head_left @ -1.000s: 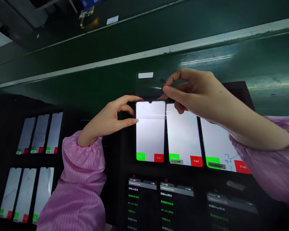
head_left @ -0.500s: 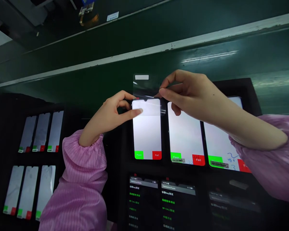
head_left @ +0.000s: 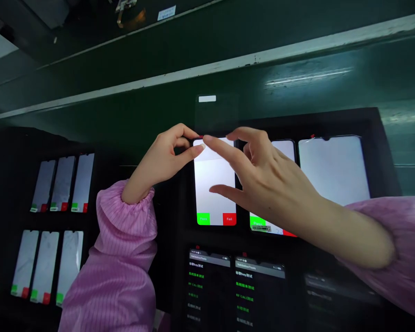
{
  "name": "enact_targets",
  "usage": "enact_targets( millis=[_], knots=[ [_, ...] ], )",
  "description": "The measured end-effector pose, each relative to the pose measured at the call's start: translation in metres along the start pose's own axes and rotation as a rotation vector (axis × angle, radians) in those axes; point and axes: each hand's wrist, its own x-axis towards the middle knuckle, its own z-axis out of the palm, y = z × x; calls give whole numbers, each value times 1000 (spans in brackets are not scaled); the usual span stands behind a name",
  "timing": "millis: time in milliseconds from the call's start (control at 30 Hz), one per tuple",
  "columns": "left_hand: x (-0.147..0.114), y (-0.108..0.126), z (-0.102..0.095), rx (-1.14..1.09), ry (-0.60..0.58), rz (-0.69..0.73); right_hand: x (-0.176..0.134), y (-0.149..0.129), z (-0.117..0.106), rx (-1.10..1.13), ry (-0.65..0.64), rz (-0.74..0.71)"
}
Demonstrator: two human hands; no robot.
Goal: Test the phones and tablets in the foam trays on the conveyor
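Observation:
A smartphone [head_left: 214, 184] with a white lit screen and green Pass and red Fail boxes lies face up in a black tray. Clear film [head_left: 217, 115] with a white label strip covers its upper screen and sticks out beyond the top edge. At the phone's top left corner, the thumb and index finger of my left hand [head_left: 166, 154] close on the film's side; the exact contact is hard to see. My right hand [head_left: 263, 177] hovers across the screen, fingers spread, its index fingertip by the top edge near my left thumb.
Right of that phone are more white-screened phones [head_left: 335, 168], partly behind my right hand. Phones with dark test-list screens [head_left: 209, 286] occupy the nearer row. Several lit phones [head_left: 44, 184] lie in another tray on the left. A pale ledge [head_left: 180, 74] runs across the green surface behind.
My right hand has let go of the film, spread its fingers and moved left over the screen. The film lies flatter. My left hand stays at the phone's corner.

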Motion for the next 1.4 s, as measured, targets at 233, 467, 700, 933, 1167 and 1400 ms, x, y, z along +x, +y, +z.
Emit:
enact_targets(
  millis=[233, 467, 700, 933, 1167, 1400],
  knots=[
    [0, 0, 3, 101, 23, 2, -20, -7, -4, 70, -54, -46],
    [0, -5, 8, 348, 112, 105, -19, 21, -31, 183, 171, 238],
    [3, -9, 10, 428, 96, 75, -13, 37, -27, 447, 99, 337],
    [3, -12, 15, 493, 131, 117, -12, 35, -26, 384, 114, 304],
    [3, -12, 16, 509, 193, 165, -14, 37, -25, 380, 111, 347],
    [2, -2, 12, 318, 223, 233, -16, 37, -25, 390, 102, 353]
  ],
)
